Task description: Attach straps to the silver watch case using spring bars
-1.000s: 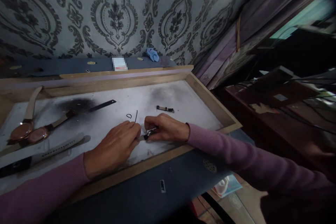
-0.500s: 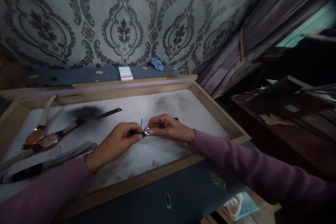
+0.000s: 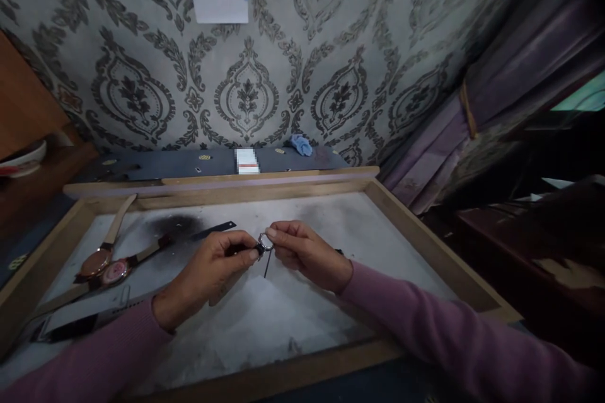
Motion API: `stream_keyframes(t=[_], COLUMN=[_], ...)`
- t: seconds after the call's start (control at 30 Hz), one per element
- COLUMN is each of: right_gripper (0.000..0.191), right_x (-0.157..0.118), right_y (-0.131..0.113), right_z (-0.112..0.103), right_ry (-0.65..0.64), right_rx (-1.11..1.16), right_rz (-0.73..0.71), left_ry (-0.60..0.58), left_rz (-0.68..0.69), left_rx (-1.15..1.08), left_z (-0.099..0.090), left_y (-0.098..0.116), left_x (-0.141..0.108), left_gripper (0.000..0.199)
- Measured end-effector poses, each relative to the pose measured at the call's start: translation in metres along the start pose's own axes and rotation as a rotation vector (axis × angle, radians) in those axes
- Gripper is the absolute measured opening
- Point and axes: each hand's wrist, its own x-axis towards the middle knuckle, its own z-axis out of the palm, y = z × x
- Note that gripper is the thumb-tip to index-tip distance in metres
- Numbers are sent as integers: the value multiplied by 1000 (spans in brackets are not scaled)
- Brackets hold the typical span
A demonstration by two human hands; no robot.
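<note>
Over the middle of the tray I hold a small wristwatch (image 3: 266,241) with a round silver case. My left hand (image 3: 212,264) is closed on its dark part at the left side, which may be its strap. Thumb and fingers of my right hand (image 3: 307,250) pinch the case from the right. A thin dark strip (image 3: 268,264) hangs below the case; whether it is part of the watch I cannot tell. To the left lie a rose-gold watch (image 3: 96,262) with a light strap and a second watch (image 3: 116,272) with a pinkish face.
A wooden-rimmed tray (image 3: 482,302) with a white, smudged floor surrounds the work. A dark flat strip (image 3: 215,230) and a grey watch strap (image 3: 85,315) lie in it. Behind stand a small white box (image 3: 247,162) and a crumpled blue cloth (image 3: 301,145). Patterned wallpaper rises beyond.
The view has tilted up and shifted left. The watch has turned so its round face shows more, and the thin strip now points down instead of up. Both hands keep their hold.
</note>
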Motion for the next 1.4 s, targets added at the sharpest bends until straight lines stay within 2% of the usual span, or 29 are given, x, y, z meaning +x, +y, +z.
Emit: stream_keyframes(t=[0.13, 0.27, 0.37, 0.6, 0.9, 1.07, 1.2, 1.4], right_gripper=[37, 36, 38, 37, 40, 41, 40, 38], right_x=[-3, -6, -7, -4, -3, -2, -2, -1], right_y=[2, -3, -6, -2, 1, 1, 0, 4], right_z=[-3, -4, -5, -8, -9, -9, -9, -11], right_ry=[70, 69, 68, 8, 66, 49, 28, -17], right_rx=[-219, -379, -362, -146, -229, -270, -312, -235], right_rz=[-139, -231, -235, -67, -112, -162, -157, -148], left_ry=[43, 40, 22, -13, -79, -113, -109, -77], left_rz=[13, 17, 46, 85, -17, 28, 40, 49], left_rx=[35, 9, 28, 29, -96, -131, -80, -68], left_z=[2, 6, 7, 6, 6, 10, 12, 11], left_y=[-12, -15, -8, -2, -4, -10, -11, -10], left_x=[7, 7, 5, 2, -1, 3, 5, 4], left_gripper=[15, 15, 16, 15, 20, 15, 18, 20])
